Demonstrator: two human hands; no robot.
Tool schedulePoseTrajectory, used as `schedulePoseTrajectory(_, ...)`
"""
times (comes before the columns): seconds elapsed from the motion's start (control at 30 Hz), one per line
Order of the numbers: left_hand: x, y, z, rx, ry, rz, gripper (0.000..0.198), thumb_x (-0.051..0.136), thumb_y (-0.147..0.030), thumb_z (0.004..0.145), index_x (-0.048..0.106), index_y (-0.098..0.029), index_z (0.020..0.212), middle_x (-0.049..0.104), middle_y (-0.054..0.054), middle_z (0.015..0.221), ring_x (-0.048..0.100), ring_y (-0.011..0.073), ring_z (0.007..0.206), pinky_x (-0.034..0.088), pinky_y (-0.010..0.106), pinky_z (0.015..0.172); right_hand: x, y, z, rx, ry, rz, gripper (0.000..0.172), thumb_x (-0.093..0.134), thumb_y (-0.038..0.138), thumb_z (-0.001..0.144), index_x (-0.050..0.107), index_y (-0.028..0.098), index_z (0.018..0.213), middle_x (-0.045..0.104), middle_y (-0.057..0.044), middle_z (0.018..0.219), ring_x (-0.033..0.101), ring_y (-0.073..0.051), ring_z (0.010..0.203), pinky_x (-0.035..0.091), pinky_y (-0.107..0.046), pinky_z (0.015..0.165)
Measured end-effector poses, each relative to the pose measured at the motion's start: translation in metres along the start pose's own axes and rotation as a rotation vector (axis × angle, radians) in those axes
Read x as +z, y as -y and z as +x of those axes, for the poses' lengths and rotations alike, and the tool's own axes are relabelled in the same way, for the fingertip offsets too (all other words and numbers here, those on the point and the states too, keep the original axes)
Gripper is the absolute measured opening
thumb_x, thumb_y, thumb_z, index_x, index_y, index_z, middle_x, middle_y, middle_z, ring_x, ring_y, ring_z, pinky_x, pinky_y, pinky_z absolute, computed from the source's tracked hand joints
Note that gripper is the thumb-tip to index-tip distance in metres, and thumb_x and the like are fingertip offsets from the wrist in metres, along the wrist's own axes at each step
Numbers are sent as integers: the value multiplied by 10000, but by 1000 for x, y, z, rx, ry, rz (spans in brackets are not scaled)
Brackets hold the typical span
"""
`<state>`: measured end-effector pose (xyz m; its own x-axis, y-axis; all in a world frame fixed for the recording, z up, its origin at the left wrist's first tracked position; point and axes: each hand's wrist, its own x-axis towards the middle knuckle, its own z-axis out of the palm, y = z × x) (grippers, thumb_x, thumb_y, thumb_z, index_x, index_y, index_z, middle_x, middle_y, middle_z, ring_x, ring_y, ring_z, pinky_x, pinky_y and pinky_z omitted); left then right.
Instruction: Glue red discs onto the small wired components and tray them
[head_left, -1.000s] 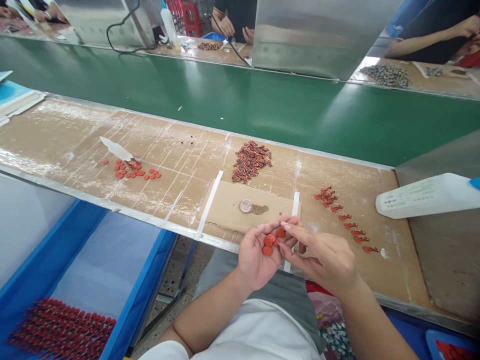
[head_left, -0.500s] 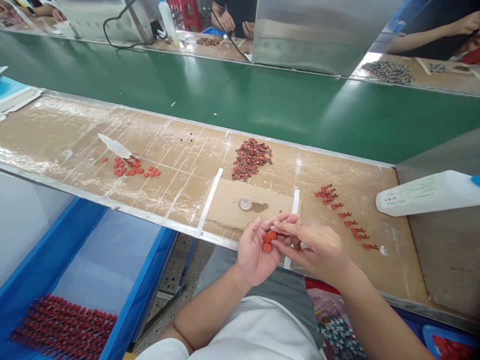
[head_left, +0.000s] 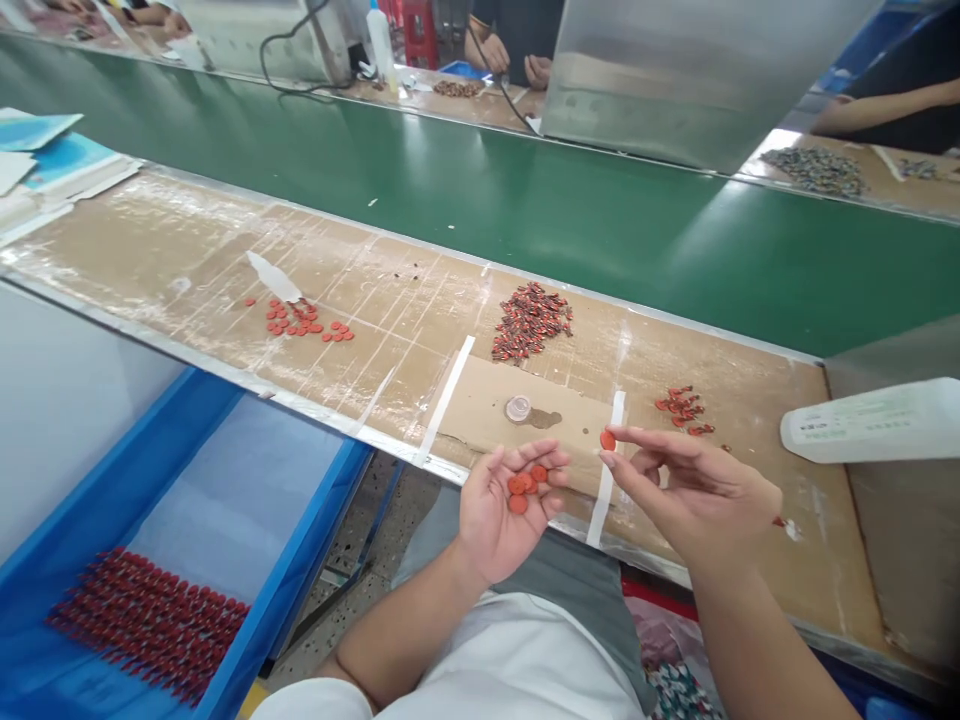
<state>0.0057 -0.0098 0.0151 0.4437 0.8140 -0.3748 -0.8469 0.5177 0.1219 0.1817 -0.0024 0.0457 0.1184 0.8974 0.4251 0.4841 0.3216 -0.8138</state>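
Note:
Palm up and cupped, my left hand [head_left: 501, 515] holds several small orange-red discs [head_left: 517, 503] in its hollow. My right hand [head_left: 694, 485], to the right of it, pinches a single orange-red disc [head_left: 607, 440] between thumb and fingertip, above the table edge. Beyond my hands, a small round clear pot [head_left: 517, 408] stands on a cardboard sheet [head_left: 480, 400] beside a dark wet-looking stain. Behind it lies a heap of small red-and-black pieces [head_left: 531, 322]. To the right, a group of red disc-based pieces [head_left: 681, 405] is partly hidden by my right hand.
More loose red discs [head_left: 281, 325] lie left beside a white pointed strip [head_left: 274, 278]. A white bottle [head_left: 870, 420] juts in at right. A blue bin [head_left: 300, 560] with rows of red pieces stands below left. Past the green belt [head_left: 465, 190], other people's hands show.
My right hand has moved away from my left palm to the right and now pinches one disc. The discs in my left palm show more openly. The whole view has shifted slightly.

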Motion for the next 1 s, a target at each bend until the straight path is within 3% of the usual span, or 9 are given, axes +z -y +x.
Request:
schedulePoseTrajectory(0.07,-14,-18,-8,140,-65,0,315,511,-323,889,713,-83,923,655,84,755,562,114,613,425,216,512,22,3,-5,-47,57,8,299,782,200,746,715,252,1032,754,-43,877,606,-131,545,535,-286,523)
schedulePoseTrajectory(0.17,-38,-49,-19,365,-138,-19,278,509,-276,879,708,-82,889,631,69,733,552,100,601,422,189,483,69,5,-11,-225,196,-1,251,752,200,781,705,251,1022,761,-29,904,650,-126,593,550,-253,560)
schedulePoseTrajectory(0.3,-57,-84,-37,522,-228,-69,340,486,-268,885,686,-60,1063,698,158,1068,676,200,954,554,287,810,142,5,1,-380,354,-95,136,663,255,858,713,214,977,761,-35,862,678,-128,638,540,-237,642)
schedulePoseTrajectory(0.4,-58,-99,-54,609,-221,-100,407,477,-269,881,636,-45,1181,634,204,1270,600,268,1202,498,359,996,195,5,25,-314,487,-260,204,595,340,889,734,215,971,749,-33,789,677,-149,649,513,-255,651)
schedulePoseTrajectory(0.53,-53,-110,-76,657,-163,-148,506,448,-295,892,527,-72,1338,563,210,1376,521,293,1304,438,419,1071,251,8,56,-258,630,-467,250,577,395,887,741,238,993,756,-52,884,684,-199,786,488,-295,708)
schedulePoseTrajectory(0.8,-48,-121,-98,681,-96,-131,526,409,-242,874,488,-82,1368,558,191,1391,483,293,1339,362,451,1125,318,14,96,-304,695,-564,364,454,451,958,723,248,1096,713,-87,1083,629,-230,945,442,-321,769)
schedulePoseTrajectory(1.0,-44,-124,-105,699,-67,-84,508,416,-169,828,526,-66,1313,515,182,1436,459,302,1355,340,442,1144,351,27,116,-291,700,-591,369,431,403,965,697,240,1163,635,-113,1162,609,-252,983,447,-345,814)
